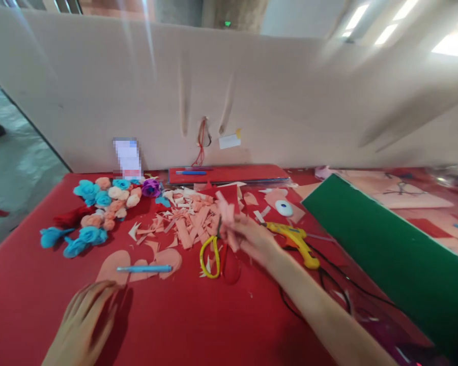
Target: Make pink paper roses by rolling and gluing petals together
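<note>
The right hand point(252, 236) is held over the middle of the counter point(168, 320), and in its grip, which is closed, some pink paper strips point(225, 206) are held; the fingers are blurred, so it cannot be told how many strips are there. Just below this hand, a pair of scissors is seen, with one yellow handle point(202, 256) and one red handle; its blades are partly hidden by the hand.

The left hand point(86, 317) is rested on the counter at the near left, with its fingers lightly bent. Its grip is loose, and nothing is seen to be held in it. The fingertips are placed at the edge of pink paper petals point(114, 264), and across these petals a blue pen point(145, 269) is laid.

Behind the scissors, a heap of pink scraps point(193, 218) is spread. To the left of it, paper flowers point(89, 236) in blue, pink, white and purple are gathered. To the right of the right hand, a yellow glue gun point(295, 238) is laid on its side, and beyond it a green board point(381, 254) is placed slantwise. The counter is closed at the back by a white panel point(137, 91).
</note>
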The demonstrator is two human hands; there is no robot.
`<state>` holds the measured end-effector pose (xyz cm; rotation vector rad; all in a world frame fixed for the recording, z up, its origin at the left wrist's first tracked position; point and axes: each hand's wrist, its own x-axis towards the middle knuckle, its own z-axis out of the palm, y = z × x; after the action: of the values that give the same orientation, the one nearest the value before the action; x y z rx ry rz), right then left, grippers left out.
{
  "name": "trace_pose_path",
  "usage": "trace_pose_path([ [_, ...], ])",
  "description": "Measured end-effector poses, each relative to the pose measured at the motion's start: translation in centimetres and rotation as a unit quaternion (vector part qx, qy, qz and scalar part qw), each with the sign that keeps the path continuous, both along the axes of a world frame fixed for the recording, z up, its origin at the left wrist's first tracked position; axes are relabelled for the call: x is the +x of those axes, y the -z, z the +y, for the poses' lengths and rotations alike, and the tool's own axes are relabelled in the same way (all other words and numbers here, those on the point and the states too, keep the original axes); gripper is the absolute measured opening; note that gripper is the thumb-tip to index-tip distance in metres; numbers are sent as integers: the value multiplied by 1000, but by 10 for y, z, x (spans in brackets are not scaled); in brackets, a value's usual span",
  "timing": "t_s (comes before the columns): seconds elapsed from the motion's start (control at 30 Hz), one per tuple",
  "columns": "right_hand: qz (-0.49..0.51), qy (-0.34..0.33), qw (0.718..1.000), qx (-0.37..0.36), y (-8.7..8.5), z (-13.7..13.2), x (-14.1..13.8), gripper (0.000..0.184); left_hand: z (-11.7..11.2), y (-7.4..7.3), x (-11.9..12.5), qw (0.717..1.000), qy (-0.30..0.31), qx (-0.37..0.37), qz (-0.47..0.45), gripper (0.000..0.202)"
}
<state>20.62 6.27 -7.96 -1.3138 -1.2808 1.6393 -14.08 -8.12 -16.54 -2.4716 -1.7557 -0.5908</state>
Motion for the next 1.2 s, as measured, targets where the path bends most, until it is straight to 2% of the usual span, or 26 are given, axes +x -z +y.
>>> trace_pose_path([
  [0.13,101,-89,987,-93,29,-52,-60,23,2,-5,1,999,-7,-15,42,31],
  [0.23,137,-119,974,-135,42,-74,-87,28,3,-14,9,999,-24,-24,19,30],
  [0.37,150,-140,966,-159,45,-82,-101,26,1,-27,24,991,-14,-94,-91,26],
  [0.47,159,-156,961,-166,43,-84,-105,29,0,-37,38,960,18,-177,-214,25],
  [0.53,170,-162,957,-168,40,-86,-107,31,3,-43,47,924,50,-233,-300,32],
  [0.57,176,-164,956,-169,38,-87,-108,32,6,-46,51,895,75,-268,-350,37],
  [0.6,184,-166,954,-171,37,-89,-109,33,9,-48,55,853,101,-315,-404,43],
  [0.63,193,-170,950,-175,35,-91,-110,33,14,-49,59,797,130,-370,-459,48],
  [0.67,202,-175,946,-180,33,-93,-111,33,18,-50,63,728,165,-429,-509,57],
  [0.73,221,-184,938,-192,29,-95,-112,36,27,-50,68,673,196,-475,-531,73],
  [0.77,230,-186,935,-198,28,-96,-112,37,31,-49,71,663,203,-484,-534,77],
  [0.87,249,-188,928,-204,24,-98,-111,35,38,-49,75,672,196,-473,-535,75],
  [1.0,251,-193,930,-185,23,-97,-108,33,40,-51,77,703,169,-431,-540,65],
  [1.2,168,-226,953,-109,27,-93,-104,27,44,-57,78,742,146,-377,-535,46],
])
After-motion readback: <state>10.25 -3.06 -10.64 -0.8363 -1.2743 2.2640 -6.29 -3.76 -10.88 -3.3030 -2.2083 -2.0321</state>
